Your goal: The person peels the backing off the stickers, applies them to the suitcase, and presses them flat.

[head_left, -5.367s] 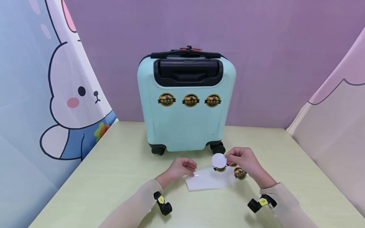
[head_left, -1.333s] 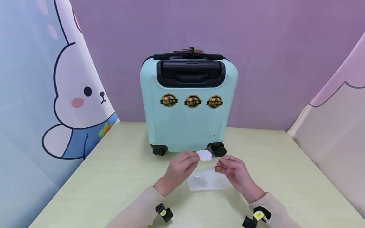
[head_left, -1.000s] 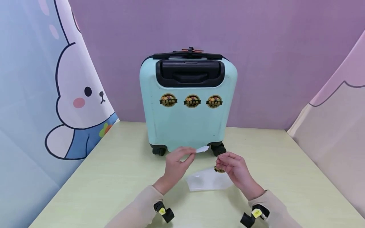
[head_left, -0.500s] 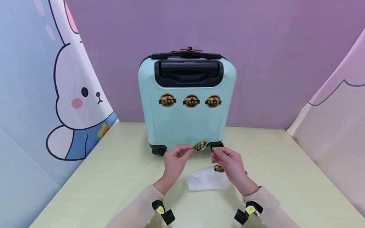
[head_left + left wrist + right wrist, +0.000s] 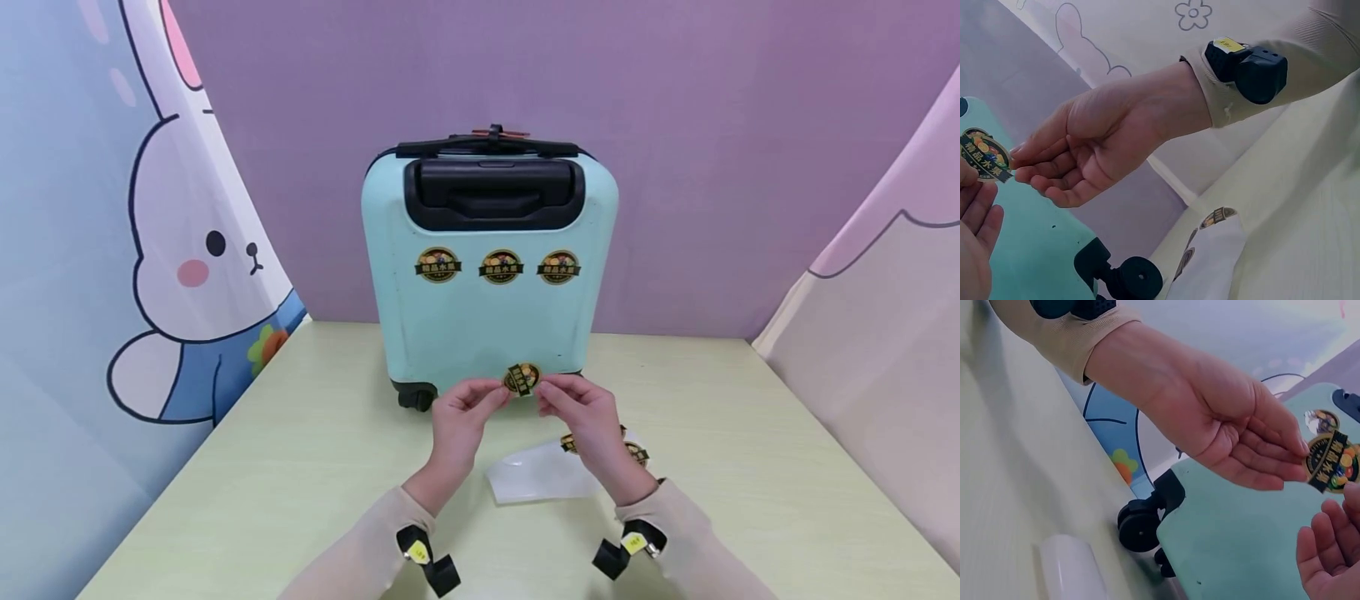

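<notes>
Both hands hold one round black-and-gold sticker [image 5: 522, 379] up in front of the suitcase's lower part, printed face toward the head camera. My left hand [image 5: 457, 425] pinches its left edge between thumb and fingers. At the opposite edge, the thumb and fingertips of my right hand [image 5: 588, 421] pinch it too, as the left wrist view shows. The sticker's band of lettering runs steeply tilted. Behind stands a mint-green suitcase [image 5: 487, 325], upright, bearing three matching stickers [image 5: 501, 267] in a row below its black handle recess.
A white backing sheet [image 5: 536, 479] with a few more stickers lies on the pale table [image 5: 300, 500], partly hidden by my right hand and forearm. The suitcase's black caster wheel [image 5: 1140, 278] rests on the table. A purple cloth [image 5: 697, 167] hangs behind, a rabbit-print cloth [image 5: 187, 292] at left.
The sticker, earlier in my right hand with its white back showing, passed to my left hand and was turned printed side forward. My right hand has moved left and up to grip its other edge.
</notes>
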### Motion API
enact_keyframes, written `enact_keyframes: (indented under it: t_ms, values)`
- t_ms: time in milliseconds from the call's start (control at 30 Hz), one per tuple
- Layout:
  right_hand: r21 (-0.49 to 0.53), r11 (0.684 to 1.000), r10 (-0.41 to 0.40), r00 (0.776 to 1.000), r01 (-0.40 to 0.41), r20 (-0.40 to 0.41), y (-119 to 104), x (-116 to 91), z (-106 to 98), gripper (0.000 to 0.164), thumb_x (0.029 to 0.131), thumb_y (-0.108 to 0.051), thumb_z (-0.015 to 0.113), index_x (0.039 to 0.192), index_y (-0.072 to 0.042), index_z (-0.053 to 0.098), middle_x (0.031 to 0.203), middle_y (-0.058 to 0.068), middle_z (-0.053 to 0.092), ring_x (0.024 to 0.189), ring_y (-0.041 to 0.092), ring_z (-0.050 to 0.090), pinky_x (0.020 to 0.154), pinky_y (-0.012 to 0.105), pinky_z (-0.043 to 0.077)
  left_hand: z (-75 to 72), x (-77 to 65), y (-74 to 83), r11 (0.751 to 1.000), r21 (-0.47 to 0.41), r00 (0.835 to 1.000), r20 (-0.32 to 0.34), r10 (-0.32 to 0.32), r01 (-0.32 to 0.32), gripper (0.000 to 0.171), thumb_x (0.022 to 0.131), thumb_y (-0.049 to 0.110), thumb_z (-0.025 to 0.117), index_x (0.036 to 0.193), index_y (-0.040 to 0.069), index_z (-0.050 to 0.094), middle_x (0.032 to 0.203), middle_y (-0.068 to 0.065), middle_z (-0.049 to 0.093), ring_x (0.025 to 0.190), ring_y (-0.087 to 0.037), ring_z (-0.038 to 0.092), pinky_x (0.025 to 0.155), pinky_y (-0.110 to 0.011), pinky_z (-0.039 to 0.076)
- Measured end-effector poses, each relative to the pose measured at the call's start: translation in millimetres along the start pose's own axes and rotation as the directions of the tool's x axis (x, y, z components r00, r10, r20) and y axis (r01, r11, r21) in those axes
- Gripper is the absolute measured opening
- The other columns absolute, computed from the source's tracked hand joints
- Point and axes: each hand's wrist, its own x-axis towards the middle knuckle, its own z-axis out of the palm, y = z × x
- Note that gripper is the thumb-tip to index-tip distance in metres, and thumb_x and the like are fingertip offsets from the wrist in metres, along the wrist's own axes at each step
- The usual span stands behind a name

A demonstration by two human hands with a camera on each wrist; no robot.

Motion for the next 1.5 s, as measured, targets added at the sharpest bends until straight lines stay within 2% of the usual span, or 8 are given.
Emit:
enact_keyframes:
  t_ms: [200,400,633,833,1067,1333,1500]
  values:
    - [-0.035,0.999,-0.029,0.999,0.027,-0.044,2.1,3.2,6.0,0.012,0.092,0.005,0.066,0.095,-0.003,0.074,0.08,0.002,0.072,0.075,0.014,0.068,0.073,0.03,0.06,1.1,-0.6,0.0,0.998,-0.041,0.999,-0.011,-0.038,0.038,0.017,0.089,-0.007,0.069,0.102,-0.018,0.064,0.086,-0.007,0.074,0.08,-0.013,0.072,0.083,-0.034,0.059]
    - [-0.053,0.995,-0.083,0.996,0.081,-0.042,1.0,5.8,10.2,0.008,0.092,0.007,0.065,0.098,0.011,0.069,0.079,0.002,0.071,0.073,0.013,0.067,0.071,0.028,0.059,0.5,-0.3,0.4,0.995,-0.065,0.997,-0.003,-0.072,0.072,0.016,0.09,-0.007,0.067,0.102,-0.017,0.064,0.087,-0.009,0.074,0.082,-0.015,0.072,0.085,-0.036,0.059]
    - [-0.101,0.988,-0.12,0.993,0.117,-0.021,-1.8,7.8,13.0,0.006,0.092,0.005,0.066,0.096,0.009,0.069,0.08,0.0,0.07,0.072,0.014,0.065,0.071,0.025,0.058,-1.4,2.1,-3.4,0.987,-0.127,0.995,-0.003,-0.101,0.1,0.007,0.09,-0.007,0.067,0.096,-0.006,0.069,0.087,-0.009,0.074,0.083,-0.017,0.073,0.086,-0.037,0.058]
    - [-0.168,0.975,-0.147,0.989,0.142,-0.015,-2.9,10.4,15.7,0.014,0.091,0.006,0.066,0.1,0.017,0.065,0.08,-0.002,0.07,0.072,0.015,0.065,0.072,0.027,0.058,-2.6,4.3,-4.6,0.974,-0.179,0.99,-0.013,-0.144,0.139,0.013,0.09,-0.008,0.066,0.092,0.004,0.07,0.084,-0.007,0.074,0.083,-0.019,0.073,0.084,-0.036,0.059]
    - [-0.165,0.976,-0.142,0.99,0.14,-0.002,0.6,16.6,20.7,0.016,0.092,0.004,0.066,0.101,0.017,0.065,0.081,-0.002,0.069,0.071,0.013,0.064,0.07,0.024,0.057,-4.8,7.6,-5.6,0.954,-0.233,0.979,-0.035,-0.201,0.187,0.016,0.092,-0.009,0.062,0.089,0.005,0.07,0.085,-0.007,0.073,0.082,-0.017,0.073,0.081,-0.034,0.06]
    - [-0.131,0.982,-0.137,0.991,0.135,-0.007,2.3,23.8,30.3,0.017,0.092,0.005,0.065,0.103,0.018,0.064,0.082,-0.001,0.068,0.072,0.02,0.065,0.071,0.028,0.059,-6.8,9.5,-5.2,0.942,-0.272,0.974,-0.062,-0.219,0.195,0.021,0.093,-0.009,0.059,0.086,0.008,0.068,0.084,-0.005,0.073,0.083,-0.016,0.073,0.078,-0.03,0.06]
    - [-0.139,0.98,-0.142,0.99,0.139,-0.01,3.6,28.1,35.6,0.016,0.092,0.006,0.065,0.102,0.018,0.064,0.08,-0.001,0.067,0.071,0.021,0.065,0.069,0.026,0.058,-8.3,10.2,-3.7,0.939,-0.283,0.97,-0.083,-0.228,0.196,0.023,0.093,-0.01,0.059,0.085,0.01,0.068,0.082,-0.004,0.073,0.082,-0.015,0.073,0.077,-0.029,0.06]
